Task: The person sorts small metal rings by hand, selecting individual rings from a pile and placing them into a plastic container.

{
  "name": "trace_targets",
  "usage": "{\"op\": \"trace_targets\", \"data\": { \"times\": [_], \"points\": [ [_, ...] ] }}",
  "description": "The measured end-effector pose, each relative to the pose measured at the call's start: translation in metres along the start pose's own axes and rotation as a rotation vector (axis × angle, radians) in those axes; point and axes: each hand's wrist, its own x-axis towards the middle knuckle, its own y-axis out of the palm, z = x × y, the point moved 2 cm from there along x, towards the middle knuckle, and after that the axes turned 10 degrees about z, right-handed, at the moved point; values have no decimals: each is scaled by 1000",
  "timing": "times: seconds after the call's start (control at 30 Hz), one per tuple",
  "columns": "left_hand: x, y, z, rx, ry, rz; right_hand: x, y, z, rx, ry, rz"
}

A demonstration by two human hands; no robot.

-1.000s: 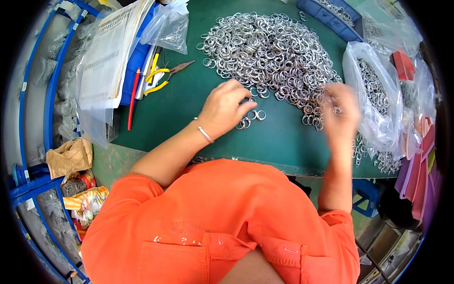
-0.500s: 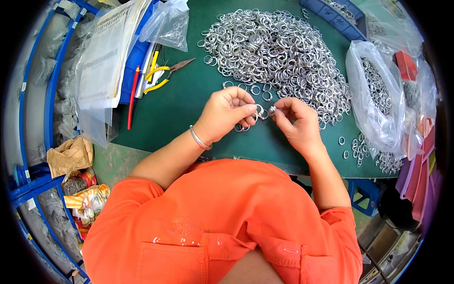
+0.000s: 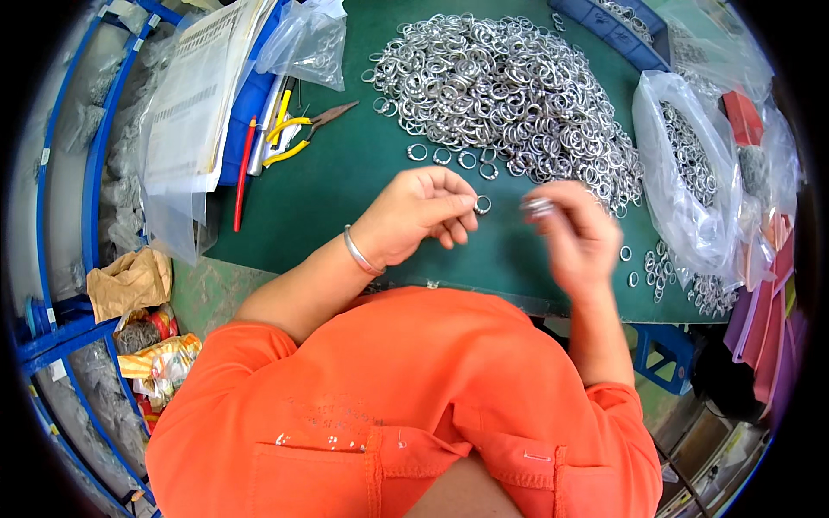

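Over the green tabletop, the left hand is pinching one round silver metal ring, the right hand is clasping several, and few loose rings are fronting a big remaining heap.

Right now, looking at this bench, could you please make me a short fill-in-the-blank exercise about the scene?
The bracelet circles the ____ wrist.
A pair of pliers has ____ handles.
The big heap of rings lies on a ____ tabletop.
The left hand pinches a small metal ____.

Missing words: left; yellow; green; ring.
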Motion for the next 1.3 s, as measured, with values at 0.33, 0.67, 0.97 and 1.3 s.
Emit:
{"op": "trace_targets", "data": {
  "times": [0.33, 0.67, 0.97, 1.3],
  "points": [
    [13, -10, -2, 1376, 522, -255, 1, -95, -15, -796, 163, -477],
    [8, -13, -1, 464, 279, -262, 31, 30, -23, -424, -74, 182],
    [2, -2, -4, 186, 176, -70, 15, 27, -5, 187, 18, 80],
    [-5, 15, -1, 713, 544, -75, 0, 40, -8, 310, 15, -52]
  ]
}}
